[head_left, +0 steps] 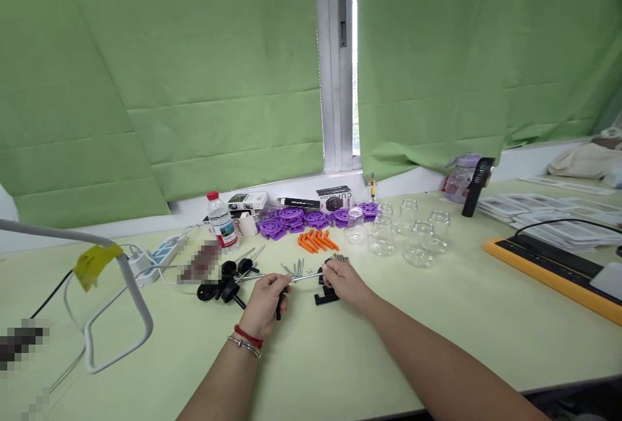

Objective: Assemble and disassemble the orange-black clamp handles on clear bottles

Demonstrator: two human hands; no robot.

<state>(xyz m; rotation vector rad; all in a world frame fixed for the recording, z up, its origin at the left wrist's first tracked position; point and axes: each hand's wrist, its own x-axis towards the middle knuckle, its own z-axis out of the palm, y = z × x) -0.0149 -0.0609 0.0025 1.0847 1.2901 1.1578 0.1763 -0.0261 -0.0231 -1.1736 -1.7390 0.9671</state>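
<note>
My left hand (268, 299) is closed around a black handle (279, 307), and a thin metal rod (306, 277) runs from its fingertips toward the right. The fingers of my right hand (343, 280) pinch a small black part (322, 273) at the rod's other end. Just below my right fingers, a black piece (326, 298) lies on the table. Several long screws (299, 269) lie behind the rod, between my hands. Black knobs with metal shafts (230, 290) are grouped to the left of my left hand.
Orange pieces (315, 241), purple parts (291, 216) and clear jars (418, 246) stand farther back. A water bottle (222, 225) and a power strip (164, 251) are at the left. A grey metal frame (140, 304) juts in at the left; an orange-edged device (549, 275) is at the right.
</note>
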